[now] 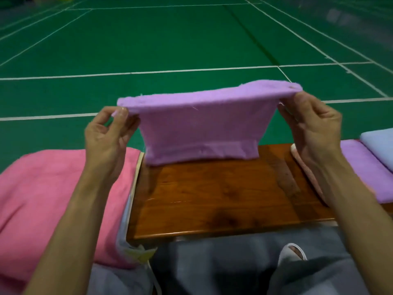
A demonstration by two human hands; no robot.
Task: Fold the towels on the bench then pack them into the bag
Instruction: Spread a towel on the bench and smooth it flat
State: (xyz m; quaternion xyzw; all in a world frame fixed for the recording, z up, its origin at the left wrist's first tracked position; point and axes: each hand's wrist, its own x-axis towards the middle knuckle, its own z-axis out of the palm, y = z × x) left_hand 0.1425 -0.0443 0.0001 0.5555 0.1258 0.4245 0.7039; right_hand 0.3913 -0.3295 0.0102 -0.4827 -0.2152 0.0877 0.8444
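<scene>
A purple towel (200, 126) hangs stretched between my two hands above the brown wooden bench (223, 201). Its lower edge touches the bench top. My left hand (108, 137) pinches the towel's upper left corner. My right hand (312, 128) pinches the upper right corner. A pink towel (49, 196) lies at the left, seemingly in a pale bag whose rim (134, 188) shows beside the bench. On the right of the bench lie a folded purple towel (365, 173), a light blue towel (380, 143) and a pale pink towel (306, 173) partly behind my right forearm.
Beyond the bench spreads a green sports court floor (170, 39) with white lines. Below the bench's near edge are my grey trousers (212, 262) and a white slipper (292, 252).
</scene>
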